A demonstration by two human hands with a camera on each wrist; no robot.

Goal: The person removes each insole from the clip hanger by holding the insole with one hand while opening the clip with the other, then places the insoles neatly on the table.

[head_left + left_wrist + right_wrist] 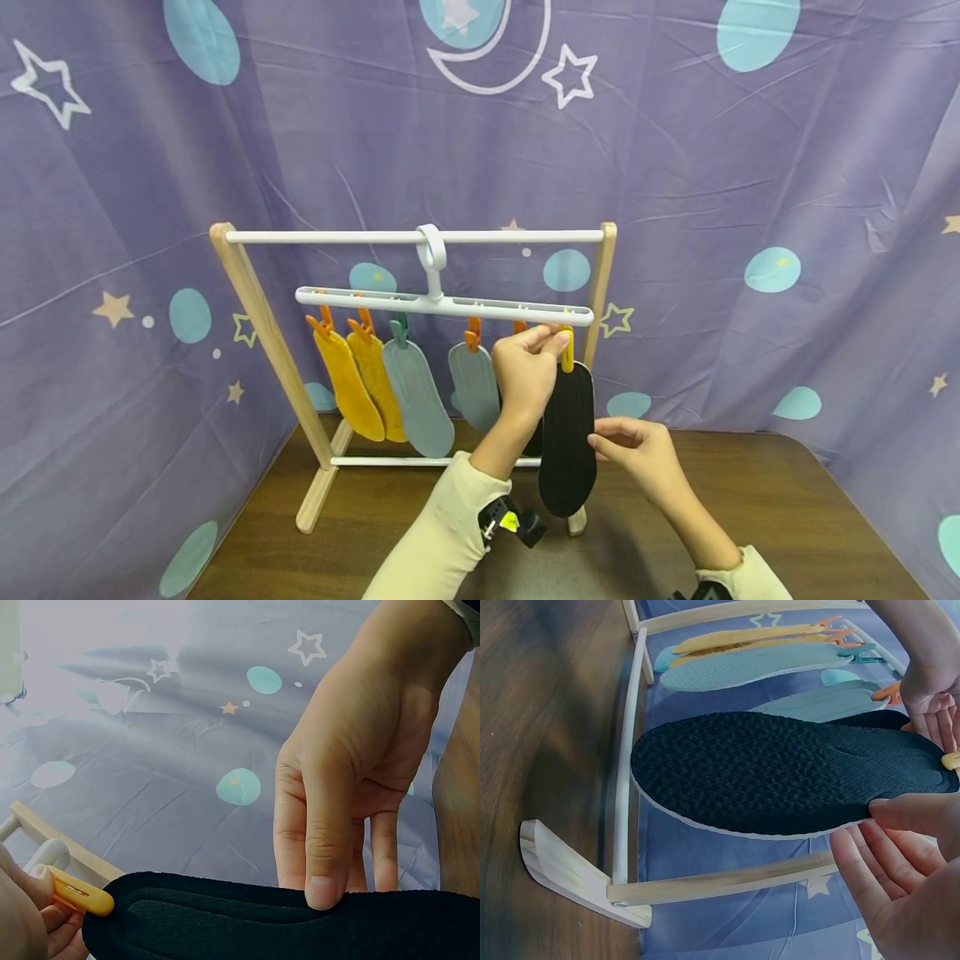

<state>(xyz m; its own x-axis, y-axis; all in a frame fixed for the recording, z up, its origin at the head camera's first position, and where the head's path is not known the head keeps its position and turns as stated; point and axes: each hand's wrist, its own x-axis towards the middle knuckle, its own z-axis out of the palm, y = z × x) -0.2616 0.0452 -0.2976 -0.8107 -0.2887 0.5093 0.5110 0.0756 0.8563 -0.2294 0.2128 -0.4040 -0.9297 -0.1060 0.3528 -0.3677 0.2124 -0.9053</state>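
Observation:
A black insole [568, 450] hangs heel-up from a yellow clip [567, 350] at the right end of the white hanger [480, 309]. My left hand [525, 375] pinches that clip at its upper part. With thumb and fingers, my right hand [641, 458] holds the insole's right edge, at mid-length. In the right wrist view, the insole [780, 776] shows a textured dark face and a pale rim. A second black insole [877, 718] is mostly hidden behind it. The left wrist view shows the yellow clip [84, 895] over the insole's narrow end.
Two yellow insoles [345, 387] and two grey insoles [416, 400] hang further left from orange and green clips. The hanger hooks over the white top bar [322, 237] of a wooden rack [273, 346]. Beneath is a brown table [720, 508], with a patterned purple curtain [675, 167] behind.

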